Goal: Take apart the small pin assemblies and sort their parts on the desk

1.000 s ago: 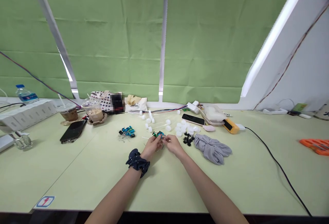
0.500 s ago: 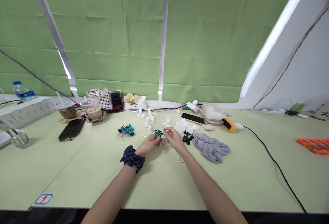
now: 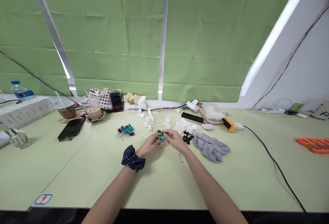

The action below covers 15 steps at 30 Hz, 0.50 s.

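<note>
A small cluster of shiny green and blue pieces with thin metal shafts (image 3: 161,137) is in the fingers of my left hand (image 3: 149,145), which wears a dark scrunchie (image 3: 132,158) at the wrist. My right hand (image 3: 176,139) touches the same cluster from the right, thumb and fingertips pinched together; what exactly lies between them is too small to make out. To the left lies a pile of similar blue and black pieces with metal shafts (image 3: 125,130). Small black parts (image 3: 187,137) and white round caps (image 3: 185,126) sit beside my right hand.
Clear tubes with white ends (image 3: 158,125) lie beyond my hands. A grey cloth (image 3: 211,147), a phone (image 3: 192,118) and a yellow-cased device (image 3: 229,125) are at right. Drink cups (image 3: 93,110) and a black phone (image 3: 71,129) stand or lie at left. A black cable (image 3: 275,165) crosses the right side.
The green and blue cluster has turned and shifted slightly lower and to the right in my left fingers. My right fingertips have moved down and in against it.
</note>
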Tool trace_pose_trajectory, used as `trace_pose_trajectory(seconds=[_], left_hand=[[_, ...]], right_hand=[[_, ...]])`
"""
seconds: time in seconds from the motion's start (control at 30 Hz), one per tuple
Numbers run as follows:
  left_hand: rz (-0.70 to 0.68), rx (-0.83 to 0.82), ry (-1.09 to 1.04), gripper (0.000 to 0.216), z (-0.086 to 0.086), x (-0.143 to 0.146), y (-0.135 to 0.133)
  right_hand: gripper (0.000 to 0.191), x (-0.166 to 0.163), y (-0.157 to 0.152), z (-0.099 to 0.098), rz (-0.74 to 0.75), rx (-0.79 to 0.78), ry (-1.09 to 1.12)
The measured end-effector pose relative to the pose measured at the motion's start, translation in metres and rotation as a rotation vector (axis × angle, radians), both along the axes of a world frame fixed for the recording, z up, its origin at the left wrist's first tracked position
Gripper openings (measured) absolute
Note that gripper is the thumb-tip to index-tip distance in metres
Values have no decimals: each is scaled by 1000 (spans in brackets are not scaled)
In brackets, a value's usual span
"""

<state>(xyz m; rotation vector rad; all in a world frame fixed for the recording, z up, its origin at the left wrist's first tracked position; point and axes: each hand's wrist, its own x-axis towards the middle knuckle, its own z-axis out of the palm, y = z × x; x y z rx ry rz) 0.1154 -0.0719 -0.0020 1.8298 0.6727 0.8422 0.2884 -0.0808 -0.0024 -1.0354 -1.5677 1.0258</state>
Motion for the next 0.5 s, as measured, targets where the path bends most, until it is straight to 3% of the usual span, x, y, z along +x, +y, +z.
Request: trace_pose_trajectory(seconds=[0.2, 0.37, 0.5], left_hand=[[4, 46, 78, 38, 2, 0, -7], [94, 108, -9, 27, 12, 2, -12], [59, 82, 22, 25, 15, 1, -14]], right_hand=[[34, -2, -3, -1, -16, 13, -47], [32, -4, -5, 3, -24, 13, 2], [33, -3, -5, 5, -57, -30, 63]])
